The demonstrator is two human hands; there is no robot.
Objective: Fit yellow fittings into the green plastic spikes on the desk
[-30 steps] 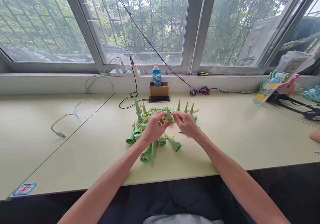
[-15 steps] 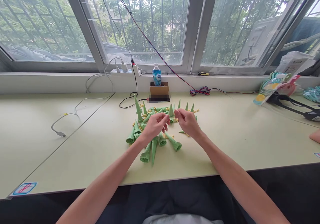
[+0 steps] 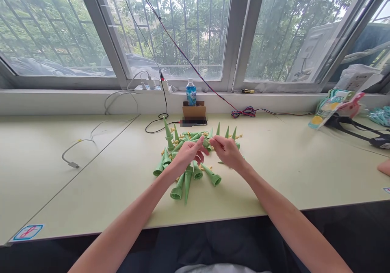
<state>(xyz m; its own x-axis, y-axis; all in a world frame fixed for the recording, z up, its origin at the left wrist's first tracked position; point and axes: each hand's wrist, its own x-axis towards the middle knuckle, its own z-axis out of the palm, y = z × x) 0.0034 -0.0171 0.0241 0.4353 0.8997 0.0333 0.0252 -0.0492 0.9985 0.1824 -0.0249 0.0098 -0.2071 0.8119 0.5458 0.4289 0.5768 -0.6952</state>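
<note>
My left hand (image 3: pixel 192 153) has its thumb and forefinger closed on a green plastic watering spike (image 3: pixel 207 144), mostly covered by the fingers. Its other fingers curl loosely below. Close on the right, my right hand (image 3: pixel 226 149) pinches a small yellow piece (image 3: pixel 210 141) against that spike; the fingertips hide most of it. Around both hands lies a pile of similar green spikes. Some stand point up, like the tall spike (image 3: pixel 168 134) at the left, and others lie with hollow capped ends toward me, like the spike (image 3: pixel 213 176) in front. Small yellow pieces are scattered among them.
Behind the pile, a blue-labelled bottle (image 3: pixel 191 92) stands at a cardboard box (image 3: pixel 194 109). A power strip (image 3: pixel 148 88) and cables run along the window ledge. Black straps (image 3: pixel 350 122) and packaged items lie at the right. Another person's arm (image 3: pixel 384 167) shows at the right edge.
My right hand has shifted slightly left, bringing its fingertips closer to my left thumb. My left hand has moved slightly right and turned a little.
</note>
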